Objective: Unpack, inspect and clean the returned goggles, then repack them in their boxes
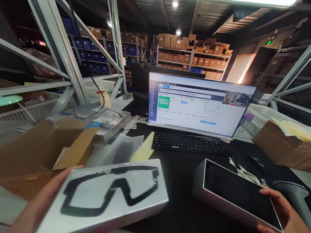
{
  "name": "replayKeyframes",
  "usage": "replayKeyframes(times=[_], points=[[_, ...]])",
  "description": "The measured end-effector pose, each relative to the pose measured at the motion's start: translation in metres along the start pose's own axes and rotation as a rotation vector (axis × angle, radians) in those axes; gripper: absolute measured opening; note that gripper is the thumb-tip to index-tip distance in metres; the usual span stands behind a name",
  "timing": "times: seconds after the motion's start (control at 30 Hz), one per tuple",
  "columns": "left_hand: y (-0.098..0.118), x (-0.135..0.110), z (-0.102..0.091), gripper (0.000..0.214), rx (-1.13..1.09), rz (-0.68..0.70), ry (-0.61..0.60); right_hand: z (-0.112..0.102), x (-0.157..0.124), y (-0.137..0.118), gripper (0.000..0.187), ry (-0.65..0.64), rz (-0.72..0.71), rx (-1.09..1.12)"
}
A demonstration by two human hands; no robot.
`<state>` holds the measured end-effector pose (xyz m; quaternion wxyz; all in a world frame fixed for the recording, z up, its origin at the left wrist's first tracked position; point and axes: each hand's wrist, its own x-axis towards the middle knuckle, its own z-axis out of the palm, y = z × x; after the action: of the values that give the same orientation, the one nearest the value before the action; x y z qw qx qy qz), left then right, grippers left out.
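My left hand [39, 208] grips the left end of a white box lid [109, 196] printed with black goggles, held tilted at the lower left above the black desk mat [181, 192]. My right hand [290, 224] holds the right end of the grey box base [235, 199] with a dark inside, fingers wrapped round its near corner. The lid and the base are apart from each other.
A lit monitor [197, 106] and a black keyboard [188, 142] stand behind. An open cardboard carton [36, 152] lies at the left, another carton [287, 145] at the right. A grey barcode scanner [296, 197] rests by my right hand. Metal rack struts rise on both sides.
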<state>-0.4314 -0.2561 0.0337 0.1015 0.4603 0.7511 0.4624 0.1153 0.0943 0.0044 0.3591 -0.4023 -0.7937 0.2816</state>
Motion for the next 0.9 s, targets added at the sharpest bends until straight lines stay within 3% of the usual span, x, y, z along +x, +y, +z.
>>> replayKeyframes(times=[0.07, 0.13, 0.23, 0.3, 0.37, 0.43, 0.53, 0.67, 0.8, 0.9], points=[[0.021, 0.009, -0.004, 0.108, 0.110, 0.098, 0.021, 0.007, 0.013, -0.003, 0.074, -0.005, 0.063, -0.063], [0.056, 0.024, -0.001, 0.110, 0.264, 0.264, -0.054, 0.024, 0.030, -0.014, 0.077, -0.078, 0.065, -0.065], [0.115, 0.063, 0.011, 0.102, 0.302, 0.546, -0.138, 0.052, 0.055, -0.031, 0.076, -0.163, -0.009, -0.005], [0.144, 0.093, 0.023, 0.102, 0.326, 0.604, -0.227, 0.061, 0.069, -0.036, 0.075, -0.233, -0.005, -0.023], [0.162, 0.121, 0.036, 0.102, 0.403, 0.571, -0.311, 0.060, 0.078, -0.035, 0.078, -0.313, 0.000, -0.093], [0.172, 0.141, 0.053, 0.101, 0.507, 0.527, -0.410, 0.052, 0.083, -0.033, 0.078, -0.359, -0.034, -0.162], [0.176, 0.160, 0.080, 0.098, 0.591, 0.540, -0.512, 0.046, 0.087, -0.036, 0.058, -0.295, -0.042, -0.249], [0.177, 0.169, 0.103, 0.096, 0.643, 0.648, -0.559, 0.063, 0.097, -0.057, 0.064, -0.268, 0.072, -0.471], [0.179, 0.164, 0.096, 0.114, 0.707, 0.646, -0.536, 0.081, 0.112, -0.071, 0.064, -0.331, 0.090, -0.472], [0.174, 0.147, 0.080, 0.131, 0.672, 0.692, -0.387, 0.083, 0.116, -0.066, 0.062, -0.274, 0.119, -0.336]])
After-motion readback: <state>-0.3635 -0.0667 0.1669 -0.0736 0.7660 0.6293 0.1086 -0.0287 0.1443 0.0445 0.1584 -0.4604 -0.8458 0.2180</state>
